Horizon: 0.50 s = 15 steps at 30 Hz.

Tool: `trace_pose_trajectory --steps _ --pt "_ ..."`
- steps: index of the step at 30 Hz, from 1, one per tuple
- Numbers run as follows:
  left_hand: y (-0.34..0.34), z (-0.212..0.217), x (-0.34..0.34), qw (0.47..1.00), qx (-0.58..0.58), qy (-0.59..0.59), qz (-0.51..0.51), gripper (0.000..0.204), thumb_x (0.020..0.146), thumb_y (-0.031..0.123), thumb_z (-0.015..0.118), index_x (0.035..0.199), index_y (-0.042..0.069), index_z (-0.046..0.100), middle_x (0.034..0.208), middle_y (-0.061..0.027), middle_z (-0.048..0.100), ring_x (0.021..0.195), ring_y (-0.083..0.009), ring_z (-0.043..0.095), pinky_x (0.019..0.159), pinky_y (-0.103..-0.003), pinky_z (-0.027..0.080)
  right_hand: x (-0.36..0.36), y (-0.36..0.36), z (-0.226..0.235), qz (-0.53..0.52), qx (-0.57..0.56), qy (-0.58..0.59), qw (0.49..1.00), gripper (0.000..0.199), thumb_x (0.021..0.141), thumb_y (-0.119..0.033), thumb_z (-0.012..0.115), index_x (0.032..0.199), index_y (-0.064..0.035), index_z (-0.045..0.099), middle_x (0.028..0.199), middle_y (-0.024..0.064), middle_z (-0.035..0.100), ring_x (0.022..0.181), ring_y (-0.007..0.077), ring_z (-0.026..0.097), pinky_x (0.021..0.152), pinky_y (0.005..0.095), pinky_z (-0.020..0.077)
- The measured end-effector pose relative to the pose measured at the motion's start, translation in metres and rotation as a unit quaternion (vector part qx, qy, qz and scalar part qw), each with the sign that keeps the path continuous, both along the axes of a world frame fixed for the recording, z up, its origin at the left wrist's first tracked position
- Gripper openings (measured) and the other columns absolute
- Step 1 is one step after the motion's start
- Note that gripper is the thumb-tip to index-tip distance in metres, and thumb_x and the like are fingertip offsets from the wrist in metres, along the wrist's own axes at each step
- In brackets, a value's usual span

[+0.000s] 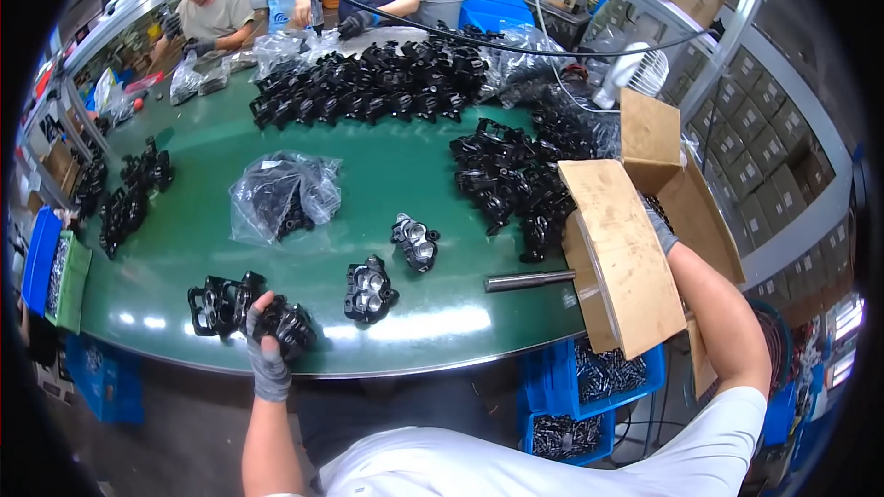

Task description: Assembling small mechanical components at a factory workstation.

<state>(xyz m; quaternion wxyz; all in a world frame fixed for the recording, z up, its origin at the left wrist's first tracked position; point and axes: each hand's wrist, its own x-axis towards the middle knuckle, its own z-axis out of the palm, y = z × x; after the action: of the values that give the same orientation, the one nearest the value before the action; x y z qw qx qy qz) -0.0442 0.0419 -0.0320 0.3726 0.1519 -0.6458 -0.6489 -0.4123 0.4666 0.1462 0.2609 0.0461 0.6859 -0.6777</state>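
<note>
My left hand [267, 361], in a grey glove with bare fingertips, is closed on a black caliper-like metal part [293, 329] at the table's near edge. Right beside it lies another black part [217, 304]. Two similar parts lie to the right, a lower one [368, 290] and an upper one [415, 242], each showing round silvery bores. My right hand [659, 225] reaches into an open cardboard box [626, 258]; its fingers are hidden by the box. A dark metal rod [529, 281] lies against the box's left side.
Black parts are heaped at the back [368, 83] and right [506, 175] of the green table [184, 221]. A clear bag [285, 195] holds dark pieces. Blue bins [594, 382] of small metal pieces stand below the edge. Co-workers sit opposite; a white fan [635, 74] stands behind the box.
</note>
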Motion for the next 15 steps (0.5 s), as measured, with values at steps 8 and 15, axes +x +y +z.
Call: trace_pose_trajectory --steps 8,15 --pt "-0.003 -0.017 0.006 1.0 -0.002 -0.001 -0.011 0.102 0.08 0.078 0.069 0.145 0.002 0.048 0.123 -0.009 0.06 0.11 -0.0195 0.06 0.099 -0.035 0.048 -0.054 0.059 -0.046 0.093 0.106 0.148 0.979 0.039 0.107 -0.026 0.058 0.14 -0.0069 0.06 0.125 0.0055 0.071 0.107 0.0126 0.066 0.091 0.0332 0.0563" --pt "-0.011 -0.019 0.017 1.0 -0.017 -0.005 -0.003 0.1 0.084 0.077 0.066 0.146 0.001 0.048 0.125 -0.0099 0.059 0.111 -0.0205 0.06 0.1 -0.035 0.048 -0.05 0.07 0.013 0.2 0.435 0.457 0.749 0.032 0.092 -0.022 0.076 0.117 -0.0047 0.069 0.105 0.0027 0.073 0.093 0.0145 0.064 0.085 0.0328 0.0542"
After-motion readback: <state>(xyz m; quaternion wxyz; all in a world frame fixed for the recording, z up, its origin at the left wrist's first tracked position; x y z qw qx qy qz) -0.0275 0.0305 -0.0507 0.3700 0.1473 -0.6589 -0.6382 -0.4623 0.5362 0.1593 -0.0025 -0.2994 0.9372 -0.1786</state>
